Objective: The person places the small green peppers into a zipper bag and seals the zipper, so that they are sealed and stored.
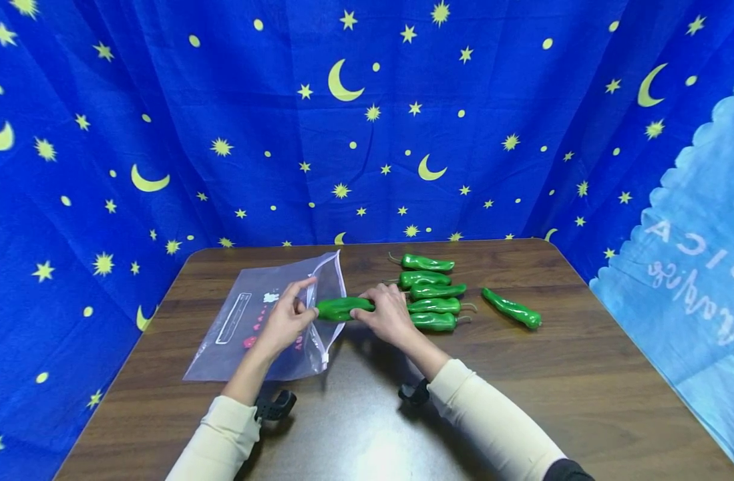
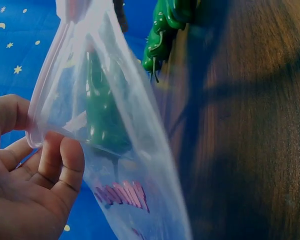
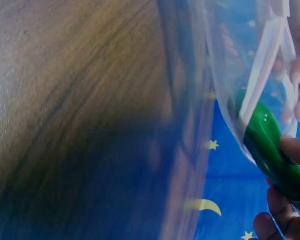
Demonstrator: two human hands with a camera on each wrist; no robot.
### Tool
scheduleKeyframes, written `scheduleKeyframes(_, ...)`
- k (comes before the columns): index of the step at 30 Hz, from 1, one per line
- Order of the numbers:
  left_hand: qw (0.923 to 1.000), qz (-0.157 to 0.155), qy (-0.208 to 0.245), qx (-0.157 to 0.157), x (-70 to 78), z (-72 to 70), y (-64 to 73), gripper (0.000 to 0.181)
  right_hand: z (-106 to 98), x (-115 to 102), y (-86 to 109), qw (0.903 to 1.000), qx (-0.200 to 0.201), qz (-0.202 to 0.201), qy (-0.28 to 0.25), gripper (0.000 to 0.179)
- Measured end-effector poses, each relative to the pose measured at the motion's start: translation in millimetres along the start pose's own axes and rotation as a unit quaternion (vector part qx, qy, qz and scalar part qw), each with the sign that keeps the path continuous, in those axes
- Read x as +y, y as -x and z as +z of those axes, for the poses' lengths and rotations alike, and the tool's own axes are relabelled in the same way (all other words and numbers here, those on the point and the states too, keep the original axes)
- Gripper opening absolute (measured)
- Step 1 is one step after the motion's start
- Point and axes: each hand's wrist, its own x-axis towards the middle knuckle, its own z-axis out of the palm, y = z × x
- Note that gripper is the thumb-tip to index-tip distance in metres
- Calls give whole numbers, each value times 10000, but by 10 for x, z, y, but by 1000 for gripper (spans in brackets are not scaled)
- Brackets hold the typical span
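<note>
My left hand (image 1: 286,319) pinches the edge of a clear zip bag (image 1: 231,321) near its mouth, which gapes toward the right. In the left wrist view the thumb and fingers (image 2: 65,160) hold the bag's pink-trimmed rim. My right hand (image 1: 387,310) grips a green pepper (image 1: 345,308) at its right end. The pepper's other end is inside the bag's mouth; the right wrist view shows the pepper (image 3: 265,137) crossing the white zip strip (image 3: 262,70). Through the film in the left wrist view, the pepper (image 2: 102,107) appears blurred.
Several green peppers (image 1: 427,279) lie in a column just beyond and right of my right hand. One more pepper (image 1: 511,308) lies apart at the right. The wooden table (image 1: 583,387) meets a blue star-patterned curtain (image 1: 397,133) at its back edge.
</note>
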Motion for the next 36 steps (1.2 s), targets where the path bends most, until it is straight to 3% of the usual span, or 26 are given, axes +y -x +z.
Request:
scheduleKeyframes(5,10000,-47,-13,6,98,-2,35,60,71,-23,-17,9999,59,44,-102,31)
scheduleKeyframes(13,9998,5,190,-5,115,0,11,60,171,-25,-55,9989,260,-91,-385,30)
scheduleKeyframes(19,9994,39,346,43,-78,21,-75,60,240,-32,-82,9980,304,-161,-533,31)
scheduleKeyframes(25,9991,46,410,108,-222,32,-126,61,305,-33,-123,9982,340,-261,-415,32)
scheduleKeyframes(36,9995,-13,304,92,-112,38,-90,61,355,-122,-194,9994,10,-205,282,33)
